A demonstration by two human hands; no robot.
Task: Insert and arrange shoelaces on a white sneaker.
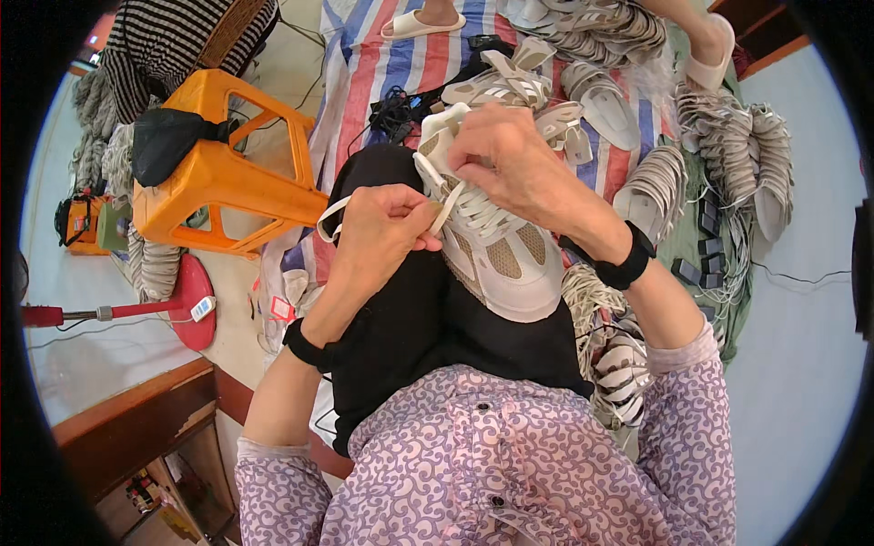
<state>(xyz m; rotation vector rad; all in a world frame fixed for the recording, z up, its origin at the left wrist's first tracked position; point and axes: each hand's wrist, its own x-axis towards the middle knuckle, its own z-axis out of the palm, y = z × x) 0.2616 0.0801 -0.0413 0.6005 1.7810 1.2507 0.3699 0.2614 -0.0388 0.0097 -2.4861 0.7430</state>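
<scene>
A white and beige shoe upper [521,284] with tan mesh panels lies across my black-trousered thighs, its rounded toe toward me. White laces cross its front. My left hand [375,232] is closed in a pinch on a flat cream shoelace [444,207] at the upper's left side; a loop of lace hangs out left of that hand. Over the eyelet area, my right hand [523,168] has its fingers curled together at the far end of the lacing. Whatever is between those fingertips is hidden.
An orange plastic stool [196,168] with a black bag stands at left. Ahead, a striped sheet [364,86] carries loose shoe uppers [601,105] and black cables [398,114]. Stacked uppers [651,193] and lace bundles lie at right. Another person's sandalled feet [424,22] show at the top.
</scene>
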